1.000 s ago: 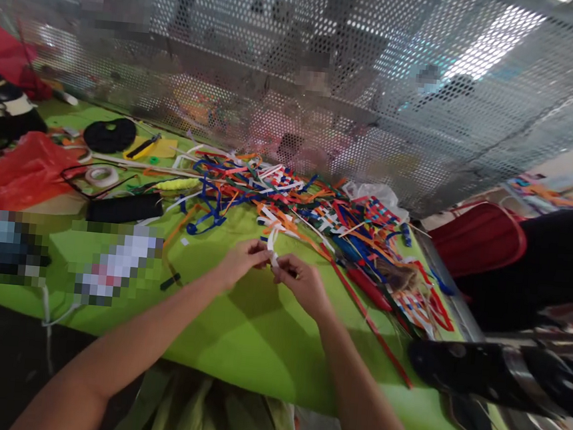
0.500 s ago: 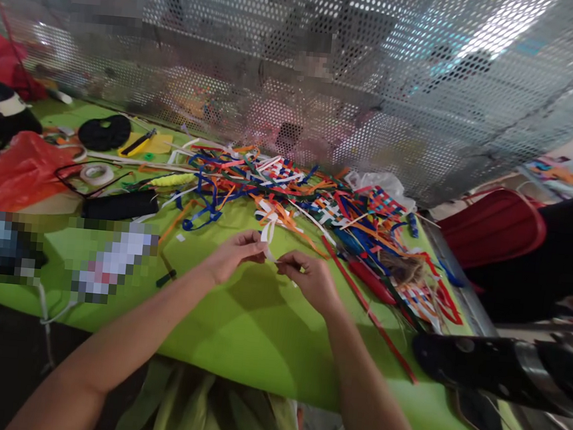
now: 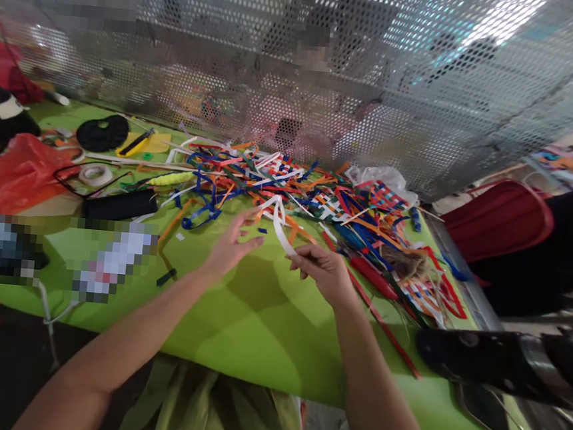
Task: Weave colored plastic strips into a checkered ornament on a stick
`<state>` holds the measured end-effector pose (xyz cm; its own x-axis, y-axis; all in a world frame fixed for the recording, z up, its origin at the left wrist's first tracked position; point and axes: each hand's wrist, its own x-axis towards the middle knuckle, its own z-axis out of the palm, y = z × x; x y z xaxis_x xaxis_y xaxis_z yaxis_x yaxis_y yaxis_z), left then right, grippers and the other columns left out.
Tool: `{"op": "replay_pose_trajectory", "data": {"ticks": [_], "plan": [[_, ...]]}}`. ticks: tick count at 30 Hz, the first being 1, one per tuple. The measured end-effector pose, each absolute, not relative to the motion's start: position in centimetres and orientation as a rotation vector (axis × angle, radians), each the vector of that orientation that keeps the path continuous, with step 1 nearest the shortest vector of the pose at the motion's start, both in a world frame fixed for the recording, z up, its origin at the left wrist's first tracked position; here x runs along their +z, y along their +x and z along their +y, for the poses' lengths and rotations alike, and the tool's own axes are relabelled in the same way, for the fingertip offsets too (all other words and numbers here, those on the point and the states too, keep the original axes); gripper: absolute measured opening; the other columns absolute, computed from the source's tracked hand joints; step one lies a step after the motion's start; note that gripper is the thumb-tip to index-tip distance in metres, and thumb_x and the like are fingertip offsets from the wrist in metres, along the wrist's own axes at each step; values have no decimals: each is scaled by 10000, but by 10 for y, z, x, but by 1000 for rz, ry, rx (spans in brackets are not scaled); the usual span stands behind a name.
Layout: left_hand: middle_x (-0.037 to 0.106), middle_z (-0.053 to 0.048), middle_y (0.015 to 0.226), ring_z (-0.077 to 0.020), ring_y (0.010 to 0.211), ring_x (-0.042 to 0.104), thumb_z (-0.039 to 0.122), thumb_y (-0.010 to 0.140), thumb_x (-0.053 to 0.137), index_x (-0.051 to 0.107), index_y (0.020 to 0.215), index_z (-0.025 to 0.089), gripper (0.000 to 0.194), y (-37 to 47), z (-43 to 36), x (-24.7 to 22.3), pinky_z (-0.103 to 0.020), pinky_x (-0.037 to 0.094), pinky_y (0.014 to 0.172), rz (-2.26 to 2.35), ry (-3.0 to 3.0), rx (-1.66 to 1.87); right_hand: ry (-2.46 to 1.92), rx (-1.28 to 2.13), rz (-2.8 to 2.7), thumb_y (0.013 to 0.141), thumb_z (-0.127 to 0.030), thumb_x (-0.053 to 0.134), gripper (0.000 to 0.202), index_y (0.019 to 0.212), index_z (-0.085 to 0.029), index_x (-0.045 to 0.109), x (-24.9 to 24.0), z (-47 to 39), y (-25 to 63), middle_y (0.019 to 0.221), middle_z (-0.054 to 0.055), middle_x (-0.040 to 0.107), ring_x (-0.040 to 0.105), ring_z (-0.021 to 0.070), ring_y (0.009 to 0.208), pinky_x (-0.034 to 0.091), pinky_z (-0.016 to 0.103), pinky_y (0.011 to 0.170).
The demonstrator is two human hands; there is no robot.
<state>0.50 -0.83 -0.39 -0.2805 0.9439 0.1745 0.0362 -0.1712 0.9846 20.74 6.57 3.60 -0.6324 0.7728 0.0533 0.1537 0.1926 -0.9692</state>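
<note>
Between thumb and fingers, my right hand (image 3: 319, 268) pinches the lower end of a white strip (image 3: 281, 231). The strip rises from there, bends near its top and comes down toward the left. My left hand (image 3: 237, 241) is to the left of it with thumb and fingers apart; its fingertips are close to the strip's left end, and I cannot tell if they touch. Behind both hands lies a tangled pile of coloured strips (image 3: 275, 170) in blue, orange, white, red and green, with woven pieces (image 3: 330, 207) among them.
On the green table (image 3: 256, 333) at left are a red plastic bag (image 3: 24, 168), a tape roll (image 3: 95, 175), a black case (image 3: 119, 205) and a yellow cutter (image 3: 137, 143). Red-handled scissors (image 3: 374, 278) lie right; a perforated metal panel (image 3: 229, 69) stands behind.
My left hand has let go of the white strip and its fingers have spread. My right hand has moved slightly right, still holding the strip, which is now stretched out longer.
</note>
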Motion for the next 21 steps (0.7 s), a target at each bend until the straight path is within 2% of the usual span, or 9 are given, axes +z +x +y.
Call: {"op": "replay_pose_trajectory", "data": {"ticks": [3,8,11,16,21], "plan": [[445,-76,1444,-248,1347,393,307,814,670,560,1298,315,496,0,-7,-7,-410,339,1081,1462,1468,1558,-792,1647,-2051,740,-419,744,222,711,-200,738,42,57,207,608,17,647,505,105,502,409,225,448],[595,-106,1224,-238,1233,507,273,883,565,701,1070,244,234,-6,1,-20,-400,348,1076,1528,1628,1497,-689,1842,-1994,719,-428,765,233,687,-199,734,46,54,214,597,23,638,506,113,496,395,233,436],[632,-105,1136,-252,1181,526,262,862,584,715,994,234,188,-8,5,-24,-414,355,1057,1674,1665,1419,-629,1801,-1756,689,-455,783,267,636,-206,701,42,61,221,561,19,603,471,113,457,339,240,398],[649,-82,1062,-253,1090,532,290,892,527,700,1000,250,207,-6,2,-14,-406,368,1002,1797,1749,1252,-682,1644,-1457,645,-474,787,326,570,-215,603,38,76,224,528,0,503,385,104,465,279,253,432],[622,-57,895,-218,858,547,309,855,604,687,1014,232,195,-4,-3,-3,-369,399,875,1801,1777,1184,-800,1522,-1331,701,-431,706,305,606,-232,495,38,84,222,528,-34,382,265,86,436,240,262,445]]}}
